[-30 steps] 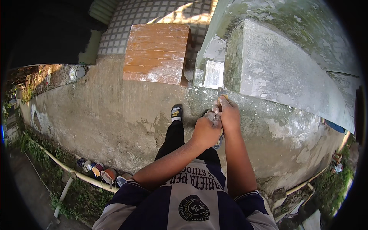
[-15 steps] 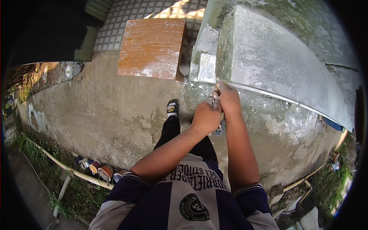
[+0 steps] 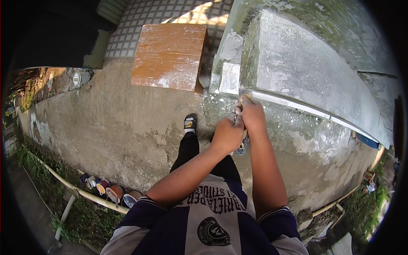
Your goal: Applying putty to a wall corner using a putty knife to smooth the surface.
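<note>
L hand: fist closed round a small grey object, kind unclear.
R hand: fingers pinched on yellowish tool at ledge edge.
Concrete ledge: right, bright strip along edge.
Wooden board: far, w/ bare concrete ground to the left.

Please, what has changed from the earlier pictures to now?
Little changed. Both hands stayed together at the edge of the grey concrete slab; the right hand kept its grip on a small yellowish tool, the left hand close beside it. The view shifted slightly. The wooden board stayed in place.
</note>
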